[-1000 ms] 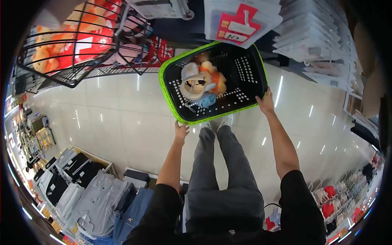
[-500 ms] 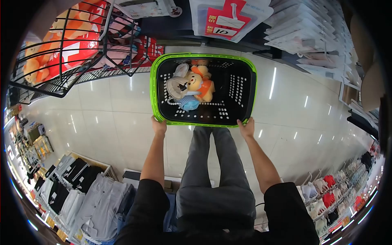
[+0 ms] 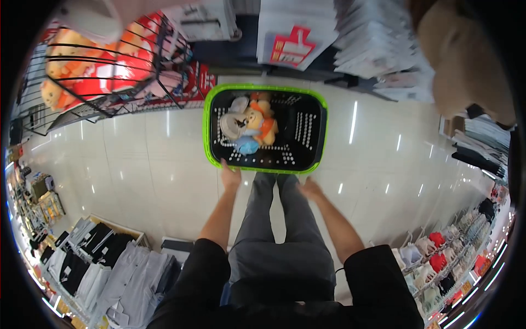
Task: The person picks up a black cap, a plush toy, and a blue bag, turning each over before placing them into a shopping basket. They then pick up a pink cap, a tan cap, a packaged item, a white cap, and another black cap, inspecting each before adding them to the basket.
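A black basket with a bright green rim lies in front of my legs. Inside, at its left side, are a plush toy in orange, a beige item like a small hat and a light-blue item. My left hand is at the basket's near left corner, its fingers on the green rim. Just below the near right part of the rim is my right hand, blurred and apart from the basket; its fingers are too smeared to read.
A black wire bin of orange plush toys stands at upper left. Packaged goods with a red price tag hang at the top. Folded clothes are at lower left, hanging garments at lower right. A beige hat-like shape is upper right.
My right hand has let go of the rim and moved left, toward my legs. My left hand has shifted right along the rim. The basket sits slightly lower and further left in view.
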Demonstrator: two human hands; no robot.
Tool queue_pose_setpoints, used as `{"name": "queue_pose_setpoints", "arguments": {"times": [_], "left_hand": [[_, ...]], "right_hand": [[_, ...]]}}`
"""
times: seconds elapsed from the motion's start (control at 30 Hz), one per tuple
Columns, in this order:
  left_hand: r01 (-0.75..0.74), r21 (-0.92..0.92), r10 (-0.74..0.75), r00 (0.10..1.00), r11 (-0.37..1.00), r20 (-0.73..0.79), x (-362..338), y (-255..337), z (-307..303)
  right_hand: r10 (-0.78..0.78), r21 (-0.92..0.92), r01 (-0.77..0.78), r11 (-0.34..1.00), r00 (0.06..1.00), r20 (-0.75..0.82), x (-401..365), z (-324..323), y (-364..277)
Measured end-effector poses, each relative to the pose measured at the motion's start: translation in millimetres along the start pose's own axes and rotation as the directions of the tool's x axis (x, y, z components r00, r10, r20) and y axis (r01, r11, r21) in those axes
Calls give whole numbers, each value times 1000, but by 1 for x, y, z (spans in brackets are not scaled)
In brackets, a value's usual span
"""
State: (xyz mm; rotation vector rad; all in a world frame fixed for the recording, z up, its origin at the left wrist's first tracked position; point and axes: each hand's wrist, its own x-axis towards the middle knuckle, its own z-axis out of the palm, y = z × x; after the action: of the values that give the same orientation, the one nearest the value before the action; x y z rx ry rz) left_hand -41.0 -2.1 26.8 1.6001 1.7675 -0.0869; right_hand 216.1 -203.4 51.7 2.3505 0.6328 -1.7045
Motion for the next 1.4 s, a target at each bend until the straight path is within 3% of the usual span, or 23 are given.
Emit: {"name": "queue_pose_setpoints", "arguments": {"times": [0.07, 0.1, 0.13, 0.17, 0.2, 0.23, 0.3, 0.33, 0.4, 0.53, 0.63, 0.7, 0.87, 0.93, 0.97, 1.03, 1.07, 1.1, 1.17, 1.23, 1.3, 1.33, 1.4], "left_hand": [[14, 159, -67, 942, 987, 329, -57, 32, 2], [-220, 182, 107, 869, 958, 483, -98, 65, -9], [-568, 103, 416, 703, 817, 577, -97, -15, 91], [-776, -46, 568, 418, 629, 709, -133, 22, 63], [-473, -42, 338, 563, 880, 754, -178, 67, 34], [-359, -86, 273, 511, 929, 815, -209, 91, 17], [-392, 167, 40, 467, 905, 883, -248, 106, 11], [-412, 167, 55, 474, 896, 879, -259, 108, 5], [-590, 16, 201, 300, 807, 932, -269, 110, -7], [-657, -141, 318, 156, 740, 935, -258, 120, 5], [-733, -128, 352, 160, 668, 922, -261, 153, 7], [-817, 48, 356, 302, 574, 884, -273, 177, 3], [-830, -66, 474, 249, 553, 845, -291, 207, 22], [-858, -14, 542, 311, 513, 781, -296, 209, 28], [-851, 130, 464, 398, 508, 791, -288, 205, 39], [-821, 34, 600, 444, 570, 666, -280, 211, 45], [-842, -21, 727, 452, 539, 517, -270, 211, 52], [-751, -24, 666, 570, 660, 482, -283, 231, 33], [-727, -112, 723, 631, 678, 281, -262, 244, 25], [-763, 93, 767, 641, 640, -18, -257, 260, 6], [-742, -106, 742, 669, 662, -46, -312, 308, -49], [-698, -296, 715, 696, 652, -65, -335, 322, -67], [-623, -354, 670, 743, 697, 12, -330, 316, -56]], "right_hand": [[-253, -96, 251, 963, 967, -16, -20, 50, 11], [-206, -140, 228, 964, 966, 154, -58, 44, -13], [-331, -201, 376, 905, 916, 226, -83, 54, -18], [-485, -195, 517, 834, 854, 190, -89, 83, -9], [-872, -90, 867, 490, 485, -70, -47, 149, 3], [-877, -102, 873, 478, 468, -105, -51, 138, -9], [-867, -134, 857, 497, 485, -112, -85, 167, 2], [-862, -153, 849, 506, 494, -111, -103, 169, 13], [-852, -188, 831, 524, 512, -112, -116, 159, 25], [-805, -223, 774, 592, 581, -119, -136, 107, 28], [-767, -241, 731, 639, 629, -124, -153, 59, 30], [-749, -241, 712, 659, 651, -123, -169, 34, 41], [-712, -280, 671, 687, 698, -73, -191, -15, 123], [-839, -580, 628, 519, 503, -207, -187, -31, 166], [-841, -582, 627, 518, 499, -212, -199, -45, 185], [-625, -509, 427, 747, 712, -319, -237, -80, 225], [-464, -368, 312, 876, 752, -468, -228, -86, 246], [-275, -202, 192, 961, 764, -584, -217, -91, 265], [-161, -51, 170, 984, 743, -650, -228, -116, 291], [-56, 92, 164, 982, 722, -690, -245, -147, 300], [-151, 43, 323, 945, 552, -820, -258, -170, 310], [-153, 40, 320, 947, 556, -817, -261, -175, 313], [-99, 123, 389, 913, 502, -859, -261, -180, 312]]}}
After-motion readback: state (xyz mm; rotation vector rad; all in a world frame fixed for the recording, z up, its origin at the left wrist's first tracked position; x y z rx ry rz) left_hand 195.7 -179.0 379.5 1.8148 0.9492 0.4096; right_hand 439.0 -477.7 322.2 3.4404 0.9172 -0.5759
